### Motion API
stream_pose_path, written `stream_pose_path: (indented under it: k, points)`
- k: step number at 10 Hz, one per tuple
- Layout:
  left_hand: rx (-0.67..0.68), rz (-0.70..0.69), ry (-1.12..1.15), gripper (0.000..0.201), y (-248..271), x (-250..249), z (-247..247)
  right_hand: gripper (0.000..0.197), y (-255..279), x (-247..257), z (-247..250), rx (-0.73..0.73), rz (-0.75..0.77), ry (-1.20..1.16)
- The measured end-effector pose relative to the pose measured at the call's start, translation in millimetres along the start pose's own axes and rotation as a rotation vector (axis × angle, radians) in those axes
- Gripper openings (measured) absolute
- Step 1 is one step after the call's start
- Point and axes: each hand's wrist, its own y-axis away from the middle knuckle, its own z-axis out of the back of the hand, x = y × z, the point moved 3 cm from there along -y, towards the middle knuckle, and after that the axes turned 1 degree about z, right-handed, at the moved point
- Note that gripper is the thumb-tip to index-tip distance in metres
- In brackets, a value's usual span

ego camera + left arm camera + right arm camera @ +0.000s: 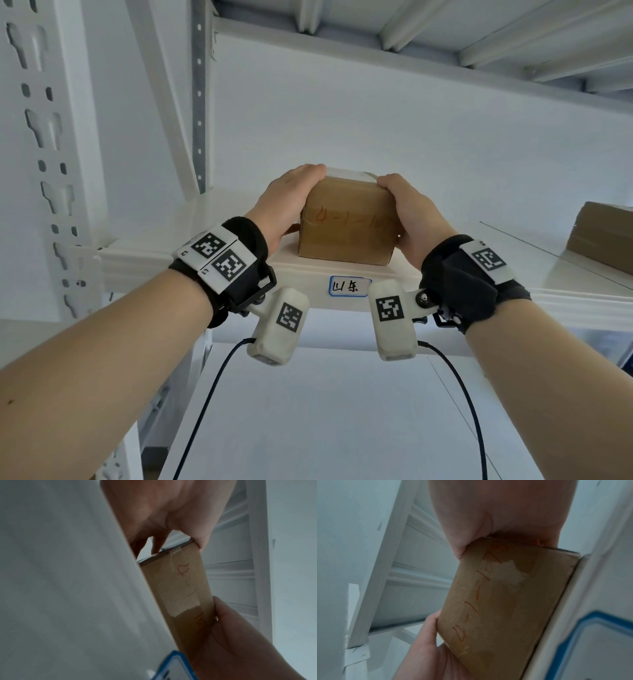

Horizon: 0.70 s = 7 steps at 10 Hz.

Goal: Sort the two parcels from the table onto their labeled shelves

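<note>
A brown cardboard parcel (346, 222) with orange handwriting on its front stands at the front edge of a white shelf (205, 233), just above a blue-bordered label (350, 286). My left hand (294, 198) grips its left side, with the fingers curled over the top edge. On the opposite side my right hand (404, 205) grips it the same way. In the left wrist view the parcel (181, 595) sits between my left hand (163, 513) and my right hand (231, 635). The right wrist view shows the parcel (501, 601) against the shelf lip beside the label (599, 642). A second brown parcel (603, 233) lies at the shelf's far right.
A perforated white upright (51, 154) stands at the left. The ribbed underside of a higher shelf (445, 37) hangs overhead. A white wall (376, 130) backs the shelf. Bare shelf surface lies between the two parcels. A lower shelf (325, 411) shows beneath.
</note>
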Motion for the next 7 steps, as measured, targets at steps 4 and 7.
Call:
stream_pose_path:
  k: [4,7]
  points:
    - [0.026,-0.026,-0.042,0.024,-4,-1,3,0.019,13,8,2,-0.038,-0.047,0.089]
    - [-0.124,-0.091,-0.406,0.059,45,-27,-11,0.058,52,12,34,0.001,0.017,0.37]
